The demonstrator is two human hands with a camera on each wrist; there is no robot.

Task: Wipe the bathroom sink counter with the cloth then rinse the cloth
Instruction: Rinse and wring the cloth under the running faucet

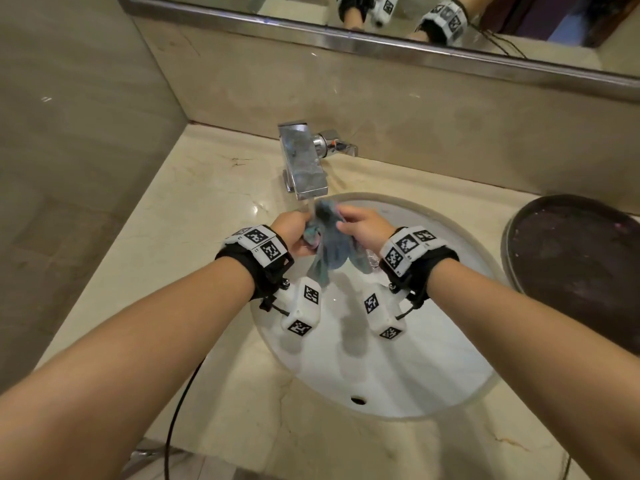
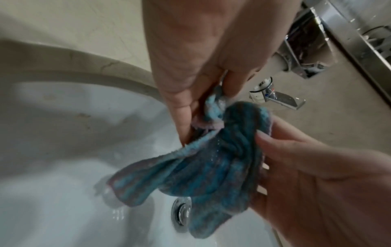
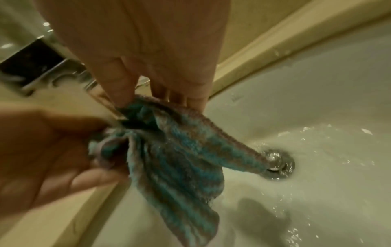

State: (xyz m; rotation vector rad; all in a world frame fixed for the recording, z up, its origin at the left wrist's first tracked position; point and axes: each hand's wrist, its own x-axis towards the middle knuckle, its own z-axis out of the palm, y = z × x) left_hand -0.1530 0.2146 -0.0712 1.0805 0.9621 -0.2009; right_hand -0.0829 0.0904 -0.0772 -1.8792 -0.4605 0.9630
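I have the blue-green striped terry cloth (image 1: 323, 242) bunched between both hands directly in front of the square chrome faucet (image 1: 304, 161), right under its spout where a thin stream of water (image 1: 310, 206) falls onto the top of the bundle. My left hand (image 1: 292, 233) pinches the cloth's gathered upper corner on the faucet's left side, fingers curled around the fabric; my right hand (image 1: 362, 227) pinches the fold on the faucet's right side, thumb and fingertips closed on it. Both hands sit level with each other and about equally near the spout, so neither leads. What matters next is the cloth's long axis: it hangs down and away from the faucet, toward me, its loose tails trailing over the round white ceramic basin (image 1: 433, 358), one tail reaching toward the chrome drain (image 3: 277, 164). I judge only the upper bunch is catching the stream, so the dangling length needs to be fed up toward the spout. The beige marble bench (image 1: 194, 209) around the basin looks done with.
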